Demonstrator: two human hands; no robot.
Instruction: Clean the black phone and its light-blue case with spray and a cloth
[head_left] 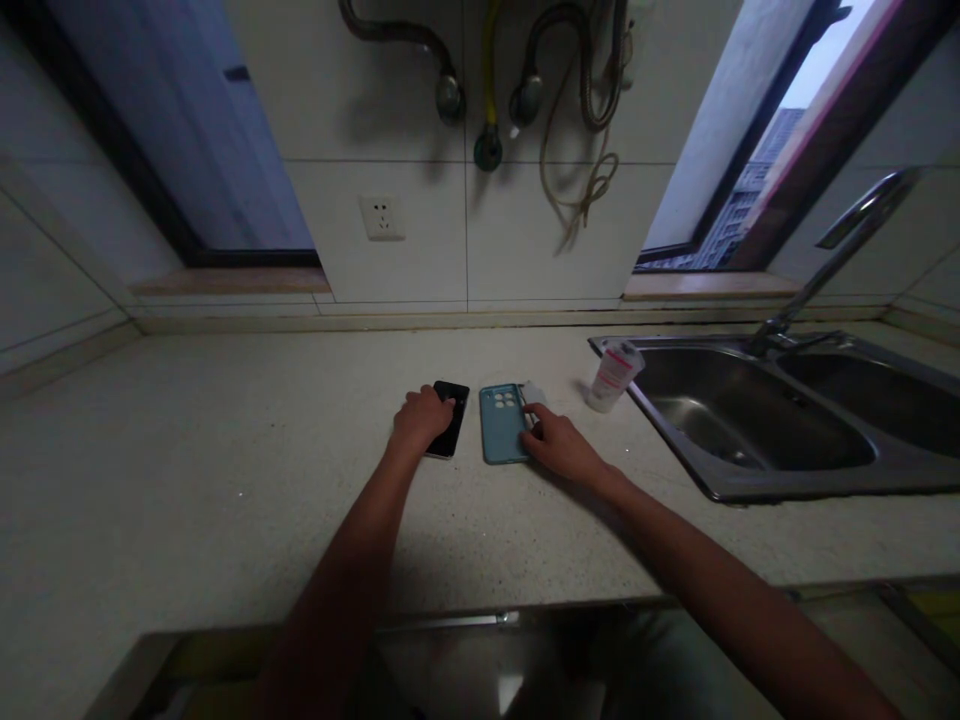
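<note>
A black phone [452,415] lies flat on the pale speckled counter [225,460]. My left hand [420,420] rests on its left side with the fingers curled over it. Just to the right lies a teal phone case [501,424], back side up with its camera holes showing. My right hand [559,443] sits at the case's right edge, fingers bent and touching a small white item [534,393] that I cannot identify. Both forearms reach in from the bottom of the head view.
A small white bottle [611,376] with a pink label stands by the steel double sink [720,480] at right, under a tall tap [840,245]. Hoses [592,110] hang on the tiled wall above a socket [383,217]. Windows flank the wall.
</note>
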